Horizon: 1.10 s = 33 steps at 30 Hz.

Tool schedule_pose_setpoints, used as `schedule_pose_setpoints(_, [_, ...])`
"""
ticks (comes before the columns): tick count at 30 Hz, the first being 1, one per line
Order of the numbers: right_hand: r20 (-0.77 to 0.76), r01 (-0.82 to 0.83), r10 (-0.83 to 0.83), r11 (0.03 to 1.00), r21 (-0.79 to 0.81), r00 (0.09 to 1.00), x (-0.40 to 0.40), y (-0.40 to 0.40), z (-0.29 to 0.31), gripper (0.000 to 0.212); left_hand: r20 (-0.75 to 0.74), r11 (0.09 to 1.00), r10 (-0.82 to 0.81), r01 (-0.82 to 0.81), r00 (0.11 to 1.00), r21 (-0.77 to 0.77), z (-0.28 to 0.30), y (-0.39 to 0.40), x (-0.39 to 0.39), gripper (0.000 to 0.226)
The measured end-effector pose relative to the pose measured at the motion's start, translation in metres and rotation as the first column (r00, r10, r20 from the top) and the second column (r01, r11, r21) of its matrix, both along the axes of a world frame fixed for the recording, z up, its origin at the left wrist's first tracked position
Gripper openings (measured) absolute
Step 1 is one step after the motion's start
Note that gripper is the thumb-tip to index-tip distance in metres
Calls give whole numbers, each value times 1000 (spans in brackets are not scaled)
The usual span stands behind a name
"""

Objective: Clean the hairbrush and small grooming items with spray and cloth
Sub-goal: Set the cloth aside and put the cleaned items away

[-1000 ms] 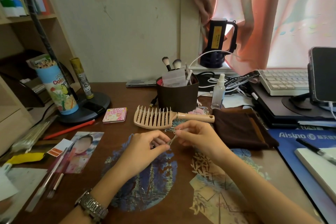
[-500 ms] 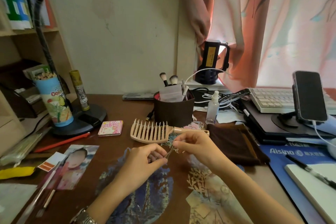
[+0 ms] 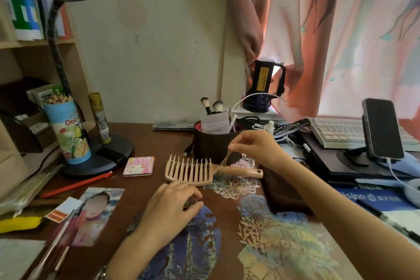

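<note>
A beige wide-tooth hairbrush (image 3: 188, 171) lies on the desk, its handle pointing right. Just above the handle, my right hand (image 3: 256, 148) pinches a thin tweezer-like tool (image 3: 225, 158) whose tip hangs down. My left hand (image 3: 172, 207) rests on the desk in front of the brush, fingers curled round a small dark clump (image 3: 190, 203); what the clump is I cannot tell. A brown cloth (image 3: 279, 191) lies right of the brush, partly under my right forearm. The small spray bottle (image 3: 271, 125) shows only its top behind my right hand.
A brown cup (image 3: 211, 145) with makeup brushes stands right behind the hairbrush. A pink compact (image 3: 138, 166), red pencil (image 3: 77, 185), photo (image 3: 95, 213) and lamp base (image 3: 102, 154) fill the left. Phone on stand (image 3: 381, 129), keyboard (image 3: 336, 132) and cables crowd the right.
My right hand has lifted away from my left and moved up toward the cup with the thin tool. My left hand stays low, still curled. The camera has tilted up.
</note>
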State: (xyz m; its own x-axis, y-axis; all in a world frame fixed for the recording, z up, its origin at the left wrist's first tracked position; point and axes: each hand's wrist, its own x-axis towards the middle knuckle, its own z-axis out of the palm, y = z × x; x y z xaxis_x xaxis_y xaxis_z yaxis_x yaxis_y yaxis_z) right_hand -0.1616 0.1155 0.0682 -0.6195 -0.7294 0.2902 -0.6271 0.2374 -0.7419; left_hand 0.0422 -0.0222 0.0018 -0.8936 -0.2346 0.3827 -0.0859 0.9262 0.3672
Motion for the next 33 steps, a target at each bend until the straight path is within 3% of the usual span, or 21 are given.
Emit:
schedule_pose_setpoints(3, [-2,12,-12,1000,-22,1000,-9,-9,10,12,16,1000,17,-17,1000,-9,-2,-5,-1,20])
schedule_pose_setpoints(8, [-134,29,-32,999,-21,991,-21,-24,24,17,4,999,46,-46,999,-17,-2,-10,-2,20])
schedule_pose_setpoints(18, [-250,15,-30,998,-65,968,-33,-37,52,7,-5,998,61,-61,998,-5,-3,-17,-1,16])
schedule_pose_setpoints(33, [-295,5,36,990,139,955,-33,-61,33,11,-34,995,103,-102,994,21,-3,-22,1,14])
